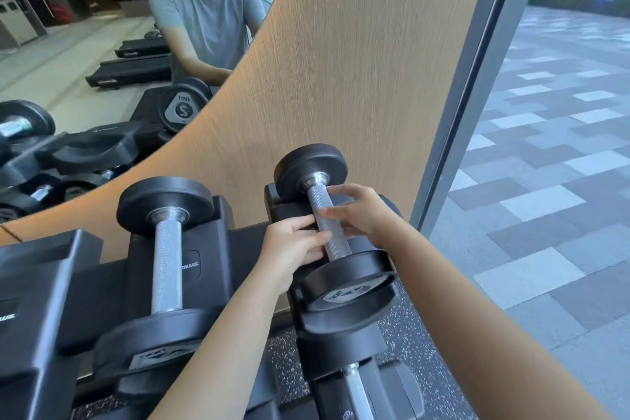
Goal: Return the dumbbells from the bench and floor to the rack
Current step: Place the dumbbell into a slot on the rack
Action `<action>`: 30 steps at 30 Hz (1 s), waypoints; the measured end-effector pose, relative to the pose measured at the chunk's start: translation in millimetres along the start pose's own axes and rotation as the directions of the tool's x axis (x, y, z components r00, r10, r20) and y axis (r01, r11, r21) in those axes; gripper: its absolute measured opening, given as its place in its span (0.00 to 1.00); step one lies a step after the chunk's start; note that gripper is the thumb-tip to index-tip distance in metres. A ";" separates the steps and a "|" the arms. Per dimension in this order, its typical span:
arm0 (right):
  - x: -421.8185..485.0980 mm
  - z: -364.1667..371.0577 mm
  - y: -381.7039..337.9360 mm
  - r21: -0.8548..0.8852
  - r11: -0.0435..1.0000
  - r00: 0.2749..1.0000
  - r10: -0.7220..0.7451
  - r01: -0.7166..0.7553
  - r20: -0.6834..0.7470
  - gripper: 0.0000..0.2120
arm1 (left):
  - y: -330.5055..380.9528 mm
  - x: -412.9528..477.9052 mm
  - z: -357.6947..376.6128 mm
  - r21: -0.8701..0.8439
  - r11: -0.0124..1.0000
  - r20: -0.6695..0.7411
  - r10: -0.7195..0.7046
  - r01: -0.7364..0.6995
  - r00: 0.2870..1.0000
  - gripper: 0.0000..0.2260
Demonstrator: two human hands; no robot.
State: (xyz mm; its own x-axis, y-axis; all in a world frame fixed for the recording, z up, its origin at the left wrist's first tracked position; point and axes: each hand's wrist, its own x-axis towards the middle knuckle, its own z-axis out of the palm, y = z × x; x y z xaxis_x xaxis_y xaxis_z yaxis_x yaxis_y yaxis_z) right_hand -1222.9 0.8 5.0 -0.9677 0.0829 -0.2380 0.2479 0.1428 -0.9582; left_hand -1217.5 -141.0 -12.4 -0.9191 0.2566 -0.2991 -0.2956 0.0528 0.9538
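A black dumbbell [322, 208] with a knurled steel handle lies in the rightmost cradle on the top tier of the black rack [51, 283]. Both hands are on its handle. My left hand [293, 245] curls its fingers over the handle from the left, near the front head. My right hand [358, 211] holds the handle from the right, thumb and fingers around it. A second black dumbbell [166, 262] rests in the cradle to the left, untouched.
A lower tier holds another dumbbell [354, 389] below the one held. A wood-grain wall [341, 78] stands right behind the rack, with a mirror [85, 44] at upper left. A glass window [545, 147] runs along the right. Speckled rubber floor shows between the tiers.
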 end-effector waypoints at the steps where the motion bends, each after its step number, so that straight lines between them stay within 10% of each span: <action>1: -3.3 -2.9 0.6 -0.003 1.000 1.000 -0.001 0.001 0.003 0.21 | -0.3 -3.1 -1.2 0.026 0.999 -0.001 0.024 -0.024 1.000 0.22; 11: -71.3 -20.6 34.8 0.091 0.975 0.979 -0.199 0.201 -0.031 0.07 | -14.9 -53.2 -2.2 0.199 0.940 -0.045 0.291 -0.277 0.956 0.08; 19: -99.3 -28.5 65.4 0.075 0.950 0.952 -0.305 0.304 0.005 0.17 | -23.0 -78.4 10.2 0.494 0.758 0.032 0.474 -0.426 0.880 0.18; 30: -101.6 -28.3 44.4 -0.245 0.910 0.925 -0.367 0.335 -0.101 0.19 | -53.9 -69.4 7.7 -0.048 0.942 -0.001 0.332 -0.332 0.943 0.15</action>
State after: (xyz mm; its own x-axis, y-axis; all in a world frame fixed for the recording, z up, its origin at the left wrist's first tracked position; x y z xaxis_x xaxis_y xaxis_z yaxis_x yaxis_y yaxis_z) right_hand -1112.3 26.7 -8.9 -0.9813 0.1234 0.1479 -0.0874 0.3991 -0.9127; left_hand -1135.8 -154.2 -42.9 -0.9654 0.2583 0.0348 0.0141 -0.0816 0.9966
